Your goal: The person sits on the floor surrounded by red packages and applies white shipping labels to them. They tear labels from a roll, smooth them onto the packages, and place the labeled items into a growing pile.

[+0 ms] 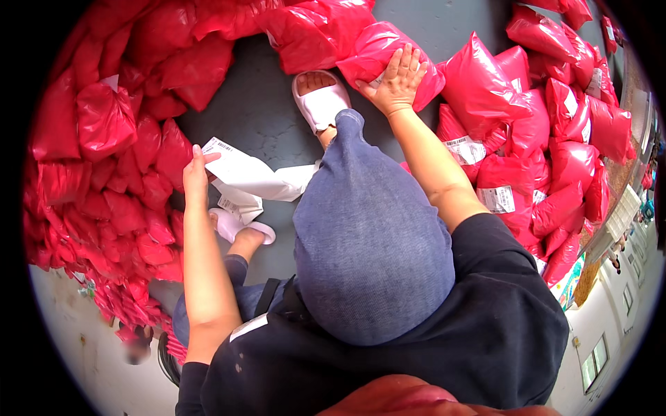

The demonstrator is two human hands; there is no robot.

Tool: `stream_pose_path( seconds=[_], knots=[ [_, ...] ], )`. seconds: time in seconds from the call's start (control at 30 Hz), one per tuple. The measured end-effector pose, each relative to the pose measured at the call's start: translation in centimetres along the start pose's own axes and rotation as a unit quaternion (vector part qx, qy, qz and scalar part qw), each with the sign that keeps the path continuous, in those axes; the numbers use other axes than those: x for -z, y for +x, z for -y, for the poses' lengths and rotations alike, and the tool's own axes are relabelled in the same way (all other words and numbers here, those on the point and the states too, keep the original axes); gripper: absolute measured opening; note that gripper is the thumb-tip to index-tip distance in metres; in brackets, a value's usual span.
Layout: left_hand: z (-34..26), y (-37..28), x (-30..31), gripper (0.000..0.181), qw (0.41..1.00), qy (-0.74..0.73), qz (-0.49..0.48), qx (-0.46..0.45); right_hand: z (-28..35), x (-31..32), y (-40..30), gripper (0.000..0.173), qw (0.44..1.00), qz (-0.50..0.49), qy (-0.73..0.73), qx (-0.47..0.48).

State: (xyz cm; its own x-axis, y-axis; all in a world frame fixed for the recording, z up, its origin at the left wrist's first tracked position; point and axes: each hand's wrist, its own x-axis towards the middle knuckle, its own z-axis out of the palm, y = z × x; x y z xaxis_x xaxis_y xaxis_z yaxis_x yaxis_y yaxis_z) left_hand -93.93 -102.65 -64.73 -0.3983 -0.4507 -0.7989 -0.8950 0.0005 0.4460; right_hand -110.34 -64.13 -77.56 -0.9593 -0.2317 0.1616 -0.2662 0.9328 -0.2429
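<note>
My left hand (195, 174) grips one end of a long strip of white printed labels (250, 174) between thumb and fingers. The strip folds over itself, and its other end passes behind my denim-covered knee (372, 234). A lower fold of the strip hangs above my left slipper. My right hand (398, 80) lies flat, fingers spread, on a pink-red plastic mailer bag (377, 44) on the floor. Part of a white label (376, 82) shows at the edge of that palm; the rest is hidden under it.
Unlabelled-looking red mailer bags (109, 122) form a large heap on the left. More bags (489, 93), several with white labels, are piled on the right. Grey floor (250, 99) shows around my pink slippers (325, 101). Another person (136, 343) is at the lower left.
</note>
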Motion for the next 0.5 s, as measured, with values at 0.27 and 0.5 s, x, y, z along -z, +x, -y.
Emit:
stream_pose_path(
  seconds=[0.27, 0.5],
  knots=[
    [-0.1, -1.1, 0.3, 0.057, 0.998, 0.005, -0.017, -0.061, -3.3, 2.7, 2.6, 0.092, 0.988, -0.024, 0.150, 0.002],
    [-1.9, -4.8, 0.4, 0.017, 0.958, 0.153, -0.006, -0.242, -7.6, 4.4, 6.7, 0.086, 0.893, 0.367, 0.226, -0.129]
  ],
)
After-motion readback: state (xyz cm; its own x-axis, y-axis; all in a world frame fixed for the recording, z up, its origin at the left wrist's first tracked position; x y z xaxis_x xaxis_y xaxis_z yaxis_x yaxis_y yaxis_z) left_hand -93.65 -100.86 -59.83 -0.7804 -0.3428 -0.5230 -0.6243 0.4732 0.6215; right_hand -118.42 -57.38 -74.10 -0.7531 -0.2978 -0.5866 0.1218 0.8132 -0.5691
